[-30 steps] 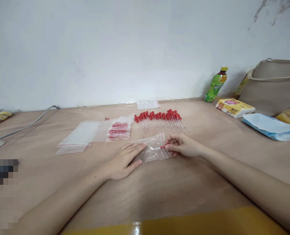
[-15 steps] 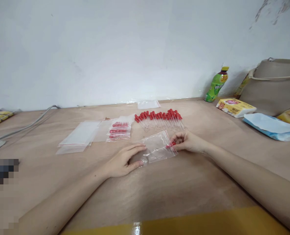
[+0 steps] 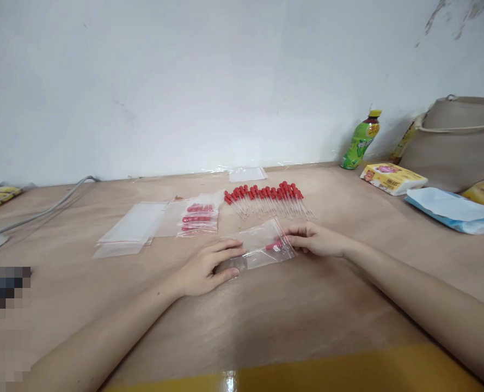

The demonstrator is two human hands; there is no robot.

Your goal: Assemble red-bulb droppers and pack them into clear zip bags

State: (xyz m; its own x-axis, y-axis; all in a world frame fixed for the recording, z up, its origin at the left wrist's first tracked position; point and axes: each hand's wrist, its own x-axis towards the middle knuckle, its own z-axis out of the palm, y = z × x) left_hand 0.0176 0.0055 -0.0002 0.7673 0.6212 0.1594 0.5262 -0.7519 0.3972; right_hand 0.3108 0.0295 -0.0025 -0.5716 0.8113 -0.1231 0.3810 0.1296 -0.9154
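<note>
A clear zip bag (image 3: 258, 256) lies flat between my hands, its red-lined mouth towards the right. My left hand (image 3: 209, 267) steadies the closed end, fingers above and thumb below with the plastic between them. At the mouth, my right hand (image 3: 313, 239) has its fingers closed on a dropper (image 3: 273, 246) whose red bulb is inside the bag; the stem and the exact number held are hidden. Just beyond lies a row of red-bulbed clear droppers (image 3: 266, 198). Filled bags (image 3: 198, 218) with red bulbs showing are stacked to the left of that row.
Flat bags (image 3: 131, 226) lie at left, and another white bag (image 3: 247, 174) is by the wall. A green bottle (image 3: 362, 141), tissue pack (image 3: 392, 178), blue-white packet (image 3: 454, 211) and grey handbag (image 3: 458, 144) stand at right. A cable (image 3: 62, 201) crosses the far left.
My right hand has pushed the red bulb leftward, deeper into the bag. My left hand stays at the bag's closed end.
</note>
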